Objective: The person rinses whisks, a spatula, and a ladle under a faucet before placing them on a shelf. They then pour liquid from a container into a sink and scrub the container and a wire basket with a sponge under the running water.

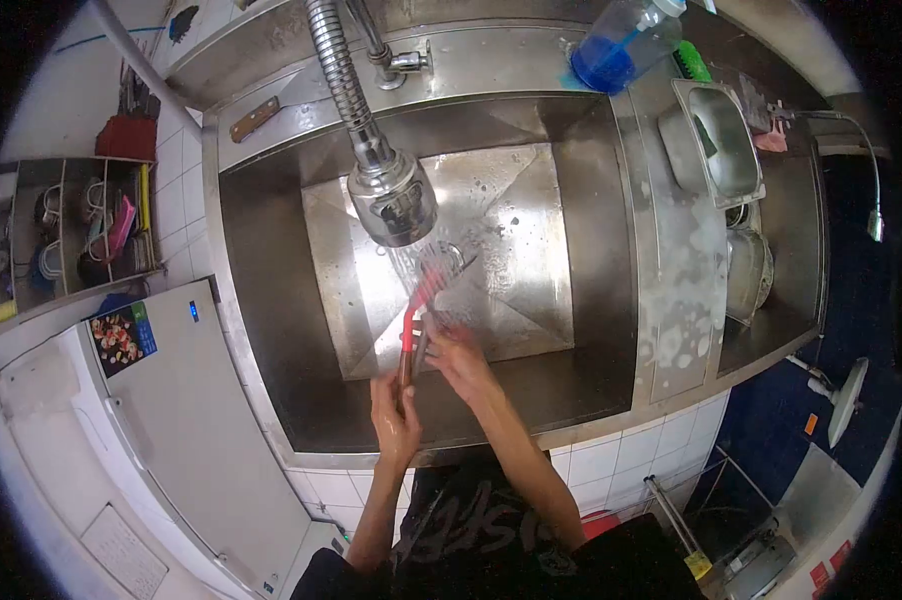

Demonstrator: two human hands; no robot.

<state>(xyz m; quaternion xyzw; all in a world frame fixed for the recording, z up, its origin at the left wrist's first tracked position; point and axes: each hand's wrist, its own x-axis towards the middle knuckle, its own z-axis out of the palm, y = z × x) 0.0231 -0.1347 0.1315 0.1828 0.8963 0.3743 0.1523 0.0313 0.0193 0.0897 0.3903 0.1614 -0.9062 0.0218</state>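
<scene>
The red tongs [418,305] sit over the basin of the steel sink [271,300]. Their far tips are in the spray and their handle end points back towards the person.

The left hand [396,412] has its fingers closed round the handle end. The right hand [458,352] lies just beyond the left fingers, with its fingers curled against the middle of the tongs' arms in a grip. Both hands are wet.

Directly ahead of the fingertips and above them, the spray head [392,197] on its flexible hose pours water onto the tong tips.

Well off to the right of the right fingers, the steel desk [679,265] carries patches of suds. A rectangular steel pan [723,135] and round pots [749,268] stand beyond it. A bottle of blue liquid [626,42] stands far ahead and to the right.

Far ahead and left of the left fingers, a wooden-handled knife [256,118] rests on the sink's back ledge. A white appliance [186,430] stands beside the left forearm.

In our judgement, the main hazard is slippage. Wet, possibly soapy fingers on smooth metal arms could lose the tongs into the basin. The tongs may also spring open against the right fingers and pinch them. Water striking the angled tips could spatter towards the person and the appliance.
</scene>
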